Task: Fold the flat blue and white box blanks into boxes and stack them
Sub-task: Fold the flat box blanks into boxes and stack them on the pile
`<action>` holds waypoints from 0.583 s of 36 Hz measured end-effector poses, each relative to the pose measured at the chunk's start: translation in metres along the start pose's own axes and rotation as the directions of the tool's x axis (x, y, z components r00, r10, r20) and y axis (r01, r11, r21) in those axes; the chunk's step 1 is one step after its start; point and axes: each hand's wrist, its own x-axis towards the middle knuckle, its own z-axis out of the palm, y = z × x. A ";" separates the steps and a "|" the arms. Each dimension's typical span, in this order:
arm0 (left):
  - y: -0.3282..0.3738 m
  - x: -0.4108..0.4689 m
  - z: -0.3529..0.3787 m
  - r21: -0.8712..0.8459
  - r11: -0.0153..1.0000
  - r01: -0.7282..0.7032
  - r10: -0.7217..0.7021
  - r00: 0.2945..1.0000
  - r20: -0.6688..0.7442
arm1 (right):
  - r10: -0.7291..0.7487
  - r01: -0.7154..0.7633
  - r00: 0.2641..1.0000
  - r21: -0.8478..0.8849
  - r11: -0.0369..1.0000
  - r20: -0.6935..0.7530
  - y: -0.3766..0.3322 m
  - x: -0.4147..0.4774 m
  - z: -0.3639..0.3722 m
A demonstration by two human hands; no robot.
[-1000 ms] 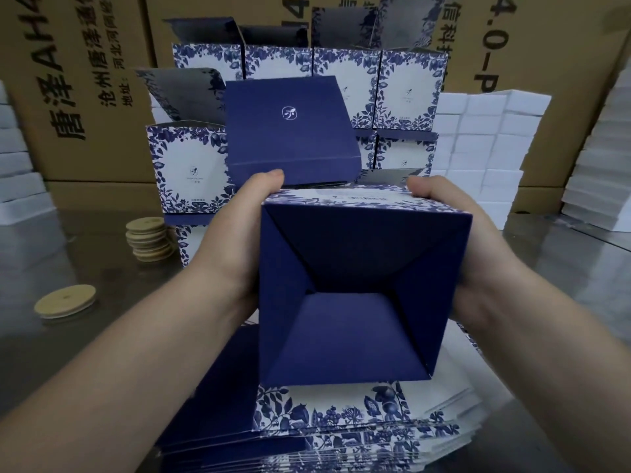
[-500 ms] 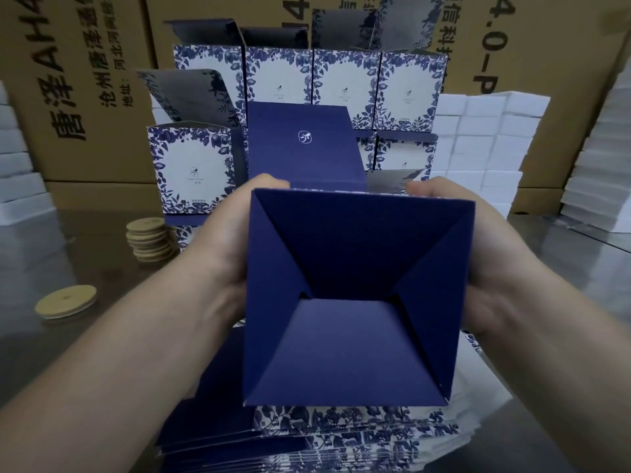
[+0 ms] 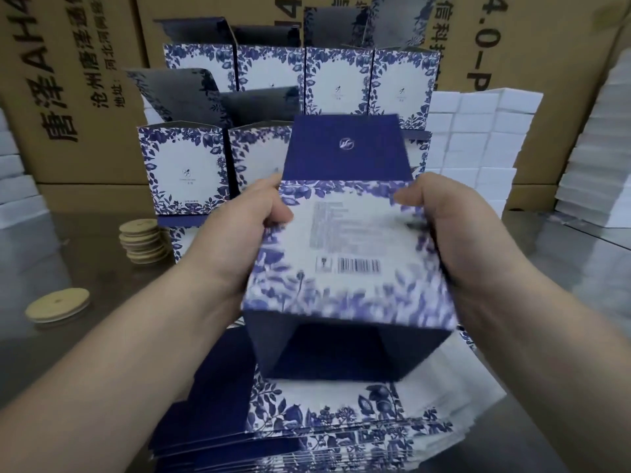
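Several brown cartons (image 3: 68, 97) form the backdrop, and the metal table (image 3: 85, 268) runs out before them. On it we find the stack of finished boxes (image 3: 338, 83), each upright with its lid raised, and nearer to us the pile of flat blanks (image 3: 341, 421). Above that pile we hold the current box (image 3: 345, 254), barcode face upward and dark blue base toward us. The left hand (image 3: 246, 233) grips its left edge, thumb curled onto the printed face. The right hand (image 3: 454, 233) grips the right edge likewise, and the other fingers are hidden behind the box. The lid flap (image 3: 345, 148) stands open at the far end. We judge the base closed, so folding appears complete and stacking is the step in hand. The next move calls for turning the box base down and seating it squarely among the finished boxes without crushing their raised flaps.
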 end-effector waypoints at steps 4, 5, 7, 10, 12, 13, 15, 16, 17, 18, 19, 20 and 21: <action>0.004 -0.018 0.022 -0.140 0.989 -0.054 0.055 0.998 0.004 | -0.082 0.073 0.994 -0.121 0.990 -0.069 0.006 0.003 -0.003; 0.004 -0.019 0.024 -0.135 0.989 -0.061 0.062 0.998 0.001 | -0.119 0.112 0.992 -0.127 0.986 -0.046 0.007 0.003 -0.004; 0.003 -0.018 0.023 -0.115 0.991 -0.075 0.072 0.997 -0.024 | -0.196 0.190 0.980 -0.160 0.969 -0.024 0.009 0.003 -0.004; 0.002 -0.017 0.022 -0.081 0.977 -0.196 0.192 0.980 -0.056 | -0.360 0.351 0.933 -0.275 0.895 0.021 0.009 0.000 0.000; 0.001 -0.018 0.022 -0.082 0.950 -0.300 0.295 0.953 -0.067 | -0.473 0.455 0.881 -0.339 0.824 0.034 0.008 0.000 0.002; 0.001 -0.018 0.023 -0.083 0.938 -0.336 0.331 0.941 -0.067 | -0.516 0.493 0.855 -0.363 0.790 0.039 0.008 0.000 0.003; -0.001 -0.019 0.025 -0.069 0.931 -0.359 0.353 0.932 -0.080 | -0.565 0.531 0.824 -0.407 0.743 0.042 0.013 0.002 0.001; -0.004 -0.018 0.025 -0.058 0.933 -0.356 0.350 0.933 -0.087 | -0.576 0.537 0.816 -0.425 0.729 0.043 0.016 0.004 0.000; -0.007 -0.017 0.025 -0.045 0.935 -0.351 0.346 0.934 -0.094 | -0.579 0.539 0.814 -0.432 0.723 0.046 0.020 0.007 -0.002; -0.010 -0.016 0.025 -0.038 0.937 -0.347 0.342 0.934 -0.100 | -0.581 0.542 0.813 -0.425 0.725 0.047 0.024 0.009 -0.004; -0.014 -0.014 0.025 -0.040 0.940 -0.340 0.334 0.936 -0.111 | -0.582 0.546 0.812 -0.414 0.728 0.047 0.027 0.012 -0.005; -0.016 -0.012 0.025 -0.057 0.944 -0.326 0.317 0.940 -0.125 | -0.590 0.555 0.806 -0.410 0.724 0.050 0.030 0.014 -0.007; -0.019 -0.010 0.025 -0.079 0.949 -0.306 0.294 0.946 -0.137 | -0.602 0.566 0.797 -0.414 0.713 0.052 0.033 0.017 -0.008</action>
